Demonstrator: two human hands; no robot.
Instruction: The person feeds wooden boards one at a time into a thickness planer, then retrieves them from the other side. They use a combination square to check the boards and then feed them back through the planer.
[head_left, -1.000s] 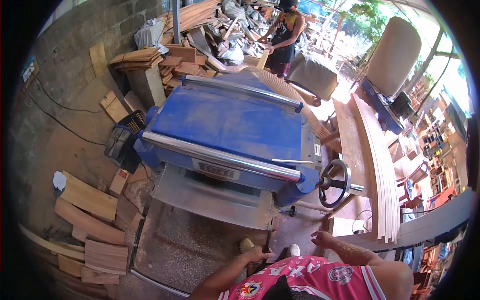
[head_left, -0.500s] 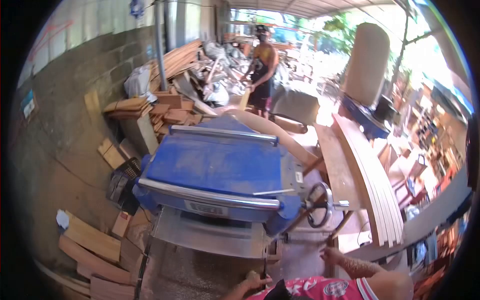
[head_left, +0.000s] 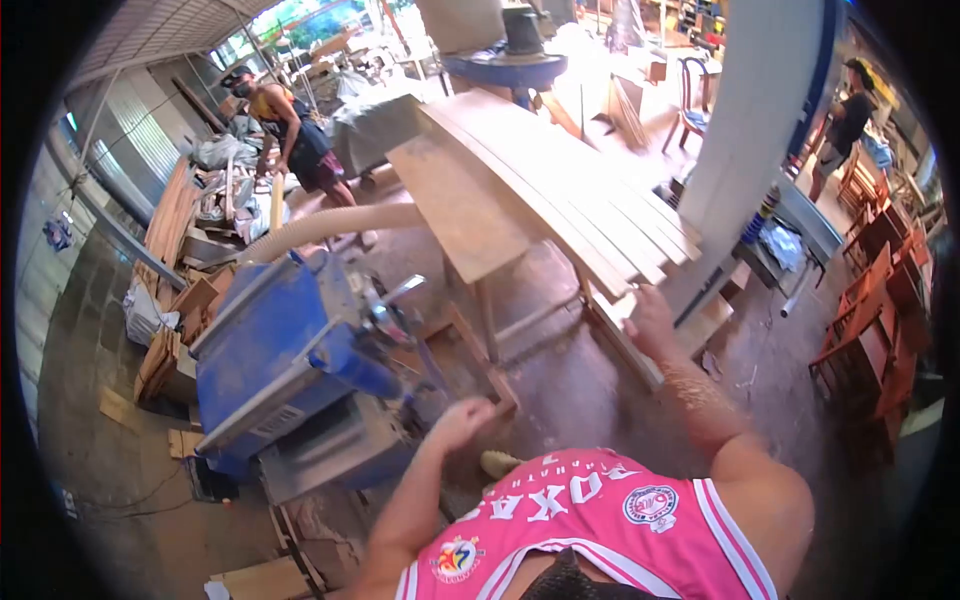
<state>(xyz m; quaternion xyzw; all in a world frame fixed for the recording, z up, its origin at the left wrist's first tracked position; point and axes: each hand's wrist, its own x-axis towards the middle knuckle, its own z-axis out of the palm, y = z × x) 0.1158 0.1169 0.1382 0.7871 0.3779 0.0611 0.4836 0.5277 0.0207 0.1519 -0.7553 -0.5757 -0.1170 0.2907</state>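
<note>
My right hand (head_left: 652,325) is stretched forward, its fingertips right at the near end of several long pale wooden planks (head_left: 560,190). Its thumb and fingers are apart. The planks lie side by side on a wooden table (head_left: 455,215). My left hand (head_left: 462,425) hangs in front of my body with its fingers curled in and nothing showing in them. Close to it on the left stands a blue planer machine (head_left: 275,340) with metal rollers and a handwheel.
A ribbed hose (head_left: 330,225) runs behind the machine. A person (head_left: 290,130) bends over scrap wood at the back left; another person (head_left: 848,125) stands at the far right. A pale post (head_left: 750,150) rises beside the planks. Wooden chairs (head_left: 870,320) stand on the right.
My view has swung right, so the blue machine now sits on the left. My right hand has come up to the planks' ends. The person at the back has bent over.
</note>
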